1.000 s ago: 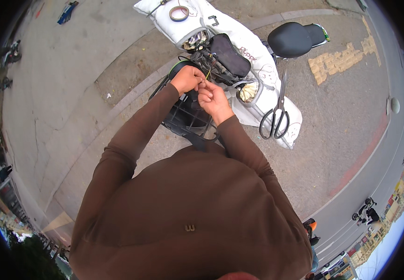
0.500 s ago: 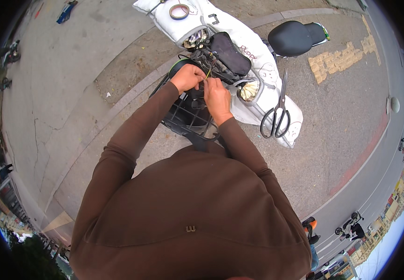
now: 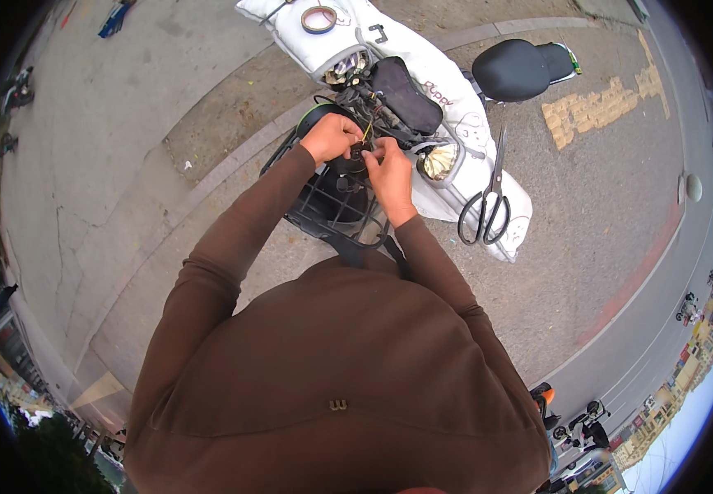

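My left hand [image 3: 332, 136] pinches at a thin yellow wire [image 3: 366, 131] among the scooter's dark wiring and handlebar parts [image 3: 377, 114]. My right hand [image 3: 391, 177] is just right of it, fingers closed on something I cannot make out. Below them is a black wire basket [image 3: 332, 211]. A white padded cover [image 3: 508, 218] with drawings drapes the front, with silvery-lined openings [image 3: 438, 161]. Large black-handled scissors [image 3: 488, 210] lie on its right part, and a tape roll [image 3: 319, 20] on its upper left. A black pouch-like piece [image 3: 406, 93] sits above the wiring.
The scooter's black seat [image 3: 511, 70] is behind the cover. Tan tactile paving [image 3: 578, 115] marks the pavement at right, beside a road with motorbikes [image 3: 588, 428]. A blue object [image 3: 114, 20] lies at upper left; parked two-wheelers [image 3: 19, 90] stand at far left.
My right hand's fingers have shifted right, separating slightly from my left hand, which stays at the wire. A motorbike on the road has moved toward the bottom of the view.
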### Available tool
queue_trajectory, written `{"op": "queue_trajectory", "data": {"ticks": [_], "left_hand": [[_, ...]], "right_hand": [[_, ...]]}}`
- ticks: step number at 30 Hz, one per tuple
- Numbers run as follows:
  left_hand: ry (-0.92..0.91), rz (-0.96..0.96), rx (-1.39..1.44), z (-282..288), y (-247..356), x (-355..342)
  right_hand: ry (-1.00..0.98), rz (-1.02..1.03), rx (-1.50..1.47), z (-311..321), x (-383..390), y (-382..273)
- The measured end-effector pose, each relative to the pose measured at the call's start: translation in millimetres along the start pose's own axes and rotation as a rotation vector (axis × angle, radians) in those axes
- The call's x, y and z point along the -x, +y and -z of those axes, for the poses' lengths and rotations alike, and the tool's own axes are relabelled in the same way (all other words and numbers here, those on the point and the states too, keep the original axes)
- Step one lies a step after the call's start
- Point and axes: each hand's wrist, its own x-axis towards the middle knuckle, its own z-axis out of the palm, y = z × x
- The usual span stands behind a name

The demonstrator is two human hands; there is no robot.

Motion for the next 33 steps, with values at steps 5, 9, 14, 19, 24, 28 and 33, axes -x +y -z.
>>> {"op": "queue_trajectory", "data": {"ticks": [5, 9, 14, 19, 24, 28, 33], "left_hand": [[-0.033, -0.005, -0.014, 0, 2, -1], [-0.039, -0.001, 0.003, 0, 0, -2], [-0.028, 0.001, 0.017, 0, -1, -1], [-0.018, 0.016, 0.038, -1, -3, -1], [-0.031, -0.001, 0.024, 0, -1, 0], [-0.042, -0.01, 0.029, 2, -3, -3], [-0.081, -0.02, 0.068, 6, -1, -3]], "right_hand": [[-0.013, 0.228, 0.306, -4, -6, -9], [0.032, 0.172, 0.344, -16, -6, -2], [-0.194, -1.095, -1.252, -20, -22, 2], [-0.222, -0.723, -1.054, -15, -8, 13], [-0.043, 0.107, 0.241, -7, -1, -9], [-0.012, 0.099, 0.199, -20, -9, -4], [-0.204, -0.468, -0.761, -20, -8, 9]]}}
